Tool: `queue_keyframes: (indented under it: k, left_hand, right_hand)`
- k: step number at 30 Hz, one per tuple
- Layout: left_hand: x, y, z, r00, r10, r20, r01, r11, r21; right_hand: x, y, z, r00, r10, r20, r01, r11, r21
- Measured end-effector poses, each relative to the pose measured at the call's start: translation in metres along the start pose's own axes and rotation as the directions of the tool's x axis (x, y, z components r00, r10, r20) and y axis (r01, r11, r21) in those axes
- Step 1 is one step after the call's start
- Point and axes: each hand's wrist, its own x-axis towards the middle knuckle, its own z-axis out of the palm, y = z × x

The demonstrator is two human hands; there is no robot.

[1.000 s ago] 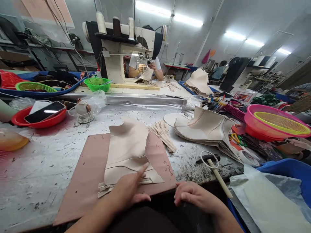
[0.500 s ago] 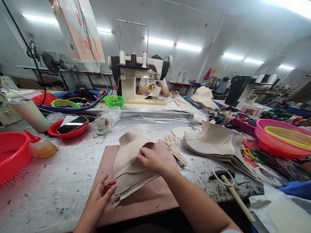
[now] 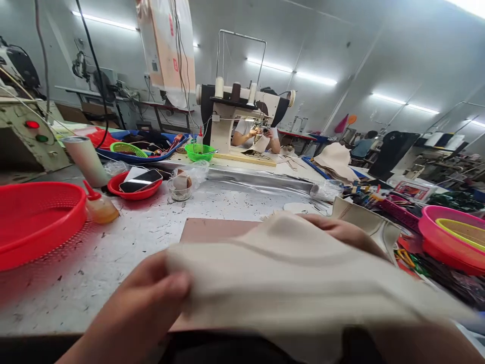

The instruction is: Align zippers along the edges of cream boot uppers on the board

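Note:
Beige leather pieces (image 3: 280,268), blurred by motion, are held up close in front of me across the lower middle of the view. My left hand (image 3: 151,288) is closed on their left end, thumb on top. At the far right edge my right hand (image 3: 341,231) is partly behind the leather and looks closed on it; some of its fingers are hidden. Under and behind the leather lies a pinkish board (image 3: 204,230) on the white worktable (image 3: 140,242).
A red basket (image 3: 41,222), a glue bottle (image 3: 101,207) and a red dish (image 3: 134,189) with a phone stand left. Rightward are more leather pieces (image 3: 364,217) and a pink basket (image 3: 450,235). Across the table, a person works at a sewing machine (image 3: 222,129).
The leather pieces have come up off the pinkish board toward me and turned. My left hand has taken hold of their left end; my right hand has moved right. The view has shifted left.

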Motion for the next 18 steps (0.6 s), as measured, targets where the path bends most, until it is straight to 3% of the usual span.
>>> queue_keyframes:
  k: [1, 3, 6, 8, 9, 11, 14, 16, 18]
  left_hand:
    - [0.013, 0.002, 0.011, 0.993, -0.119, -0.008, 0.112, 0.951, -0.289]
    - [0.044, -0.002, 0.034, 0.934, -0.356, 0.041, 0.282, 0.659, -0.697]
    - [0.078, -0.029, 0.053, 0.892, -0.451, 0.016, 0.300, 0.564, -0.770]
    - [0.086, -0.053, 0.053, 0.865, -0.501, -0.020, 0.301, 0.551, -0.778]
    - [0.087, -0.064, 0.051, 0.850, -0.525, -0.034, 0.304, 0.542, -0.783]
    - [0.086, -0.081, 0.045, 0.829, -0.557, -0.045, 0.310, 0.526, -0.792]
    - [0.083, -0.093, 0.041, 0.818, -0.574, -0.043, 0.312, 0.504, -0.806]
    - [0.083, -0.096, 0.041, 0.816, -0.577, -0.046, 0.305, 0.497, -0.812]
    - [0.084, -0.099, 0.040, 0.814, -0.579, -0.047, 0.305, 0.495, -0.814]
  right_hand:
    - [0.008, 0.000, 0.003, 0.995, -0.027, 0.098, 0.024, 0.999, 0.028]
    - [0.022, -0.001, 0.017, 0.947, -0.094, 0.307, 0.114, 0.992, -0.047]
    - [0.021, 0.005, 0.051, 0.799, -0.118, 0.590, 0.304, 0.925, -0.228]
    - [0.008, 0.016, 0.078, 0.757, -0.048, 0.651, 0.351, 0.872, -0.343]
    - [0.000, 0.024, 0.092, 0.766, -0.005, 0.642, 0.339, 0.852, -0.399]
    - [-0.015, 0.039, 0.123, 0.837, 0.063, 0.543, 0.260, 0.828, -0.497]
    - [-0.024, 0.057, 0.169, 0.952, 0.152, 0.265, 0.028, 0.821, -0.571]
    - [-0.023, 0.061, 0.190, 0.977, 0.195, 0.082, -0.112, 0.805, -0.583]
    - [-0.016, 0.059, 0.193, 0.980, 0.197, -0.008, -0.163, 0.788, -0.594]
